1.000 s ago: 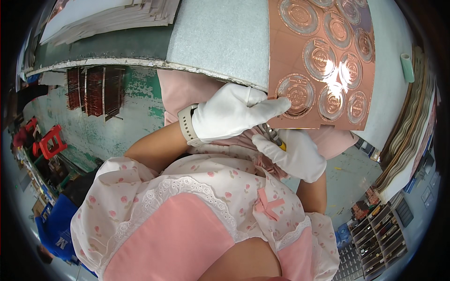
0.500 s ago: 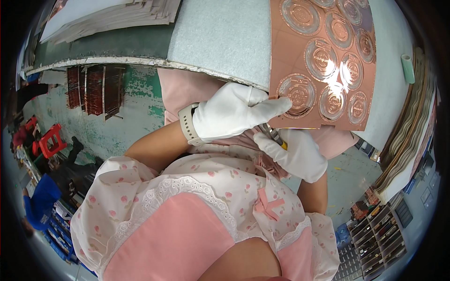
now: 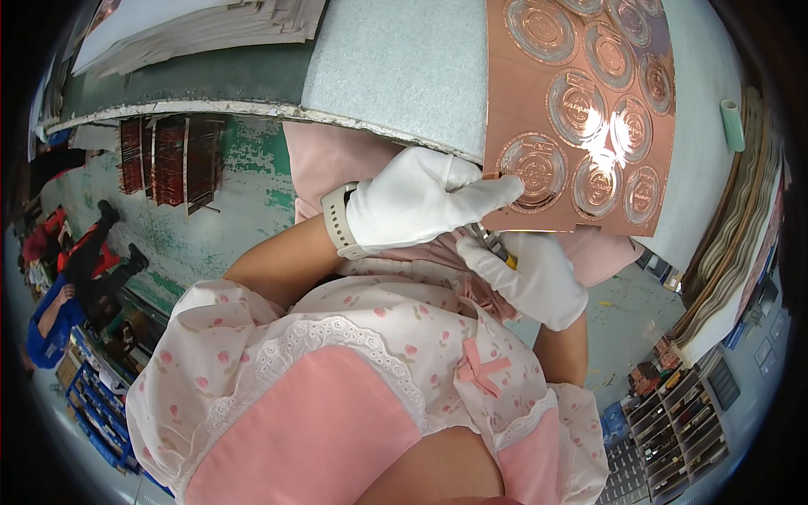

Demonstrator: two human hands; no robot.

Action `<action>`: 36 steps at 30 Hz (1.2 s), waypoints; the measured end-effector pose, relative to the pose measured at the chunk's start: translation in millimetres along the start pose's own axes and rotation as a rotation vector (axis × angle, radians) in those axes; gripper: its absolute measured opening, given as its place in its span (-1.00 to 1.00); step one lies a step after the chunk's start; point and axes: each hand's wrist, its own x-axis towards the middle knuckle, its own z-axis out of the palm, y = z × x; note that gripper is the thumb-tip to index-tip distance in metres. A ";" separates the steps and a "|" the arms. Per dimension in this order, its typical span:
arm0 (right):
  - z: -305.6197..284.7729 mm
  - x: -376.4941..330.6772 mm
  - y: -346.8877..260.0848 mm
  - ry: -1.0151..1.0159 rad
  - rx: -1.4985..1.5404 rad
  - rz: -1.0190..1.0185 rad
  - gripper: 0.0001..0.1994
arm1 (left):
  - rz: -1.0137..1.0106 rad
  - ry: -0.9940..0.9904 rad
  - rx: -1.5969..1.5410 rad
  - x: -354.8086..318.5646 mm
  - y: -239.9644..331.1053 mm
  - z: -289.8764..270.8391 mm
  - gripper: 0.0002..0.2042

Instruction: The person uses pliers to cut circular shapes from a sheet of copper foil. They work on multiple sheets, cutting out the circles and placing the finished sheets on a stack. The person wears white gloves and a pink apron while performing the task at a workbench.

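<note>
A thin copper-coloured plate with several embossed round designs lies mostly on the white foam-covered table, its near edge jutting past the table toward me. My left hand, in a white glove, grips the plate's near left corner, thumb on top and the other fingers curled under or hidden. Just below that edge my white-gloved right hand is closed around a small metal hand tool with a yellow grip, perhaps pliers. The tool's tip is largely hidden by the left hand and plate, so I cannot tell whether it touches the plate.
White foam sheet covers the table. Stacked paper lies at the far left. A pale green roll and wavy layered sheets are on the right. A shelf rack stands lower right. Someone in blue is at the left.
Both my hands, the plate and the tool look almost unmoved. The person in blue at the left has shifted position, legs now farther up in the picture.
</note>
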 end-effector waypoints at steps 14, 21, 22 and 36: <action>-2.7 0.1 0.4 -0.073 0.039 0.027 -0.63 | 0.013 -0.046 0.024 -1.0 -1.8 -3.5 -0.81; 3.4 0.8 2.0 0.032 -0.028 -0.047 -0.63 | 0.070 -0.030 0.071 -1.8 0.9 -3.2 -0.81; 8.4 2.3 8.2 0.067 -0.036 -0.084 -0.63 | 0.095 -0.026 0.086 -1.5 0.1 -3.2 -0.81; 19.6 9.3 11.9 0.074 0.037 -0.082 -0.65 | 0.000 0.072 -0.122 -3.0 4.5 5.8 -0.81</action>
